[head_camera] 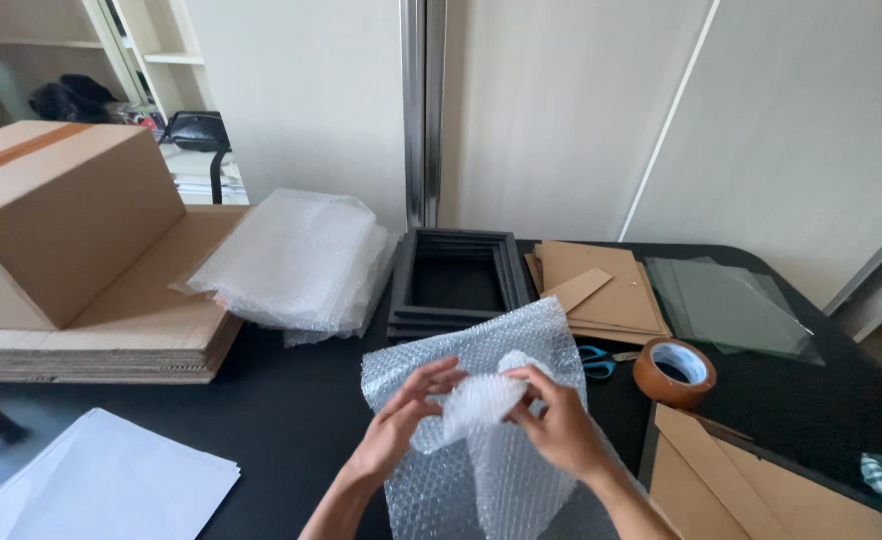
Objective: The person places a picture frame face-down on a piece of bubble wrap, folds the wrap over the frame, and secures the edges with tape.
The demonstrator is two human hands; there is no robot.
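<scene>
Both hands' grip, left hand (404,412) and right hand (559,425), pinches bubble wrap (481,400).

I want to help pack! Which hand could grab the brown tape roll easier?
Probably the right hand. The tape roll sits on the black table just to that hand's side. The left hand would have to cross the bubble wrap that both hands pinch.

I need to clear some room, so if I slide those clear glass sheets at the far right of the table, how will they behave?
The glass sheets look thin, so probably stiff but fragile. They lie stacked slightly askew on the smooth black table, so they may slip over each other. Their bare edges could be sharp; lifting them flat seems safer than pushing.
</scene>
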